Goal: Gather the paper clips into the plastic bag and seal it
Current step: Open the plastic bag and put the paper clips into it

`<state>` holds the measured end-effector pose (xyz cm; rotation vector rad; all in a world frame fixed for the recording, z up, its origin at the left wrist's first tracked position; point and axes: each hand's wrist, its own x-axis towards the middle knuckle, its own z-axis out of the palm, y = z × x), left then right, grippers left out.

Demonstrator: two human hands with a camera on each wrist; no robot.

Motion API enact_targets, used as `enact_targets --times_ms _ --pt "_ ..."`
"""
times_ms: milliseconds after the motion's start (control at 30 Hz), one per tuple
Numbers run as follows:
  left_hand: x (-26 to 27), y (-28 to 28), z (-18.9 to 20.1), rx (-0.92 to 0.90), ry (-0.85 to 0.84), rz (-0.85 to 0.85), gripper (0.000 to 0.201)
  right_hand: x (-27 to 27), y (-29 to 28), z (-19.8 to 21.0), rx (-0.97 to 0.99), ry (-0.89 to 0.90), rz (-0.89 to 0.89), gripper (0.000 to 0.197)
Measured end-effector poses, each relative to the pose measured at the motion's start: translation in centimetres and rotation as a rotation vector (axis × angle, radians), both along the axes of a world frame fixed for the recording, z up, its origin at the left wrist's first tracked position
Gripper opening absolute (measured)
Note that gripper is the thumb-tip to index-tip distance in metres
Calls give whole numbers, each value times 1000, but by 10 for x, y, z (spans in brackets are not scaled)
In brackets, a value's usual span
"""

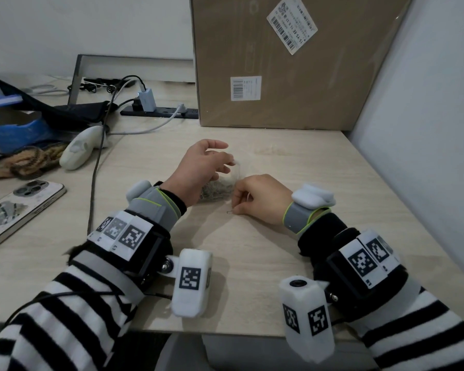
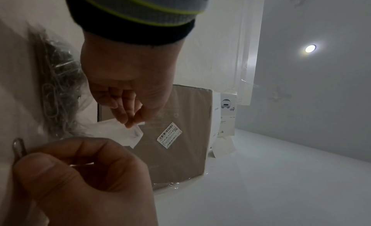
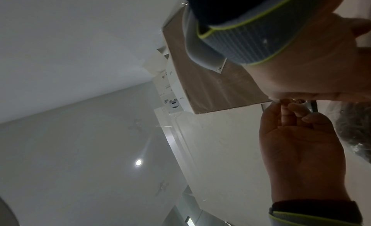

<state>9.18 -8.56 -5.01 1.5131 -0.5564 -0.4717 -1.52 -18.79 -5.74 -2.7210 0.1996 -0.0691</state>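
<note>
Pale wooden desk carries everything. Left hand pinches the limp, slippery plastic bag by its mouth, clips heaped below the fingertips. Right hand curls, pinching a light, stiff paper clip at its fingertips against the desk.

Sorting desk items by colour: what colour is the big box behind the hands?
Plain brown cardboard box with white barcode labels; head view shows it best.

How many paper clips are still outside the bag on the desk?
1. A single clip lies on the desk just left of the right hand, in front of the bag. That hand could hide more.
</note>
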Motion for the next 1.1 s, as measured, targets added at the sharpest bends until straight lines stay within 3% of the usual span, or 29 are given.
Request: enact_targets --times_ms 167,267,467,600,867,1000,1100 --pt "-1 0 0 13 -9 -11 28 -1 1 3 -98 102 35 17" --pt "-1 0 -1 20 -15 -28 29 -4 1 5 -104 60 39 5" --pt "-3 -1 0 39 -43 -99 28 -15 -17 27 211 -358 -74 10" --pt "-9 -1 1 64 -69 -261 27 -18 -27 29 267 -590 -115 8" --pt "-12 0 3 42 -53 -358 44 -14 -40 18 -21 -485 -44 2" --pt "-9 0 1 23 -35 -318 38 -15 -41 17 -23 -536 -75 15" --pt "-7 -1 0 7 -20 -263 35 -20 -43 17 27 -403 -67 33"
